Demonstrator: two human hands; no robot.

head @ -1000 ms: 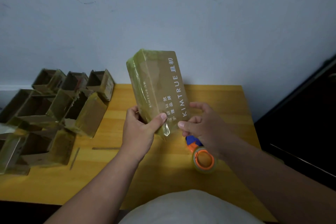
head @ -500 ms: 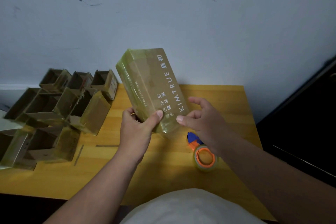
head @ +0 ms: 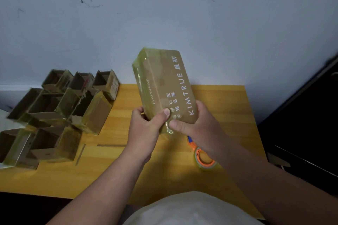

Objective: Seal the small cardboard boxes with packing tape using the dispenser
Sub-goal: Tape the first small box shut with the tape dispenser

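Both the left hand [head: 146, 128] and right hand [head: 199, 126] grip the lower end of a taped cardboard box [head: 164, 87], lifted tilted above the table's [head: 113, 175] far edge, probably to check its seal, while the tape dispenser [head: 203, 159] rests near the right edge.

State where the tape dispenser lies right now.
In the head view, the tape dispenser lies on the table, right of centre, partly hidden under the right hand.
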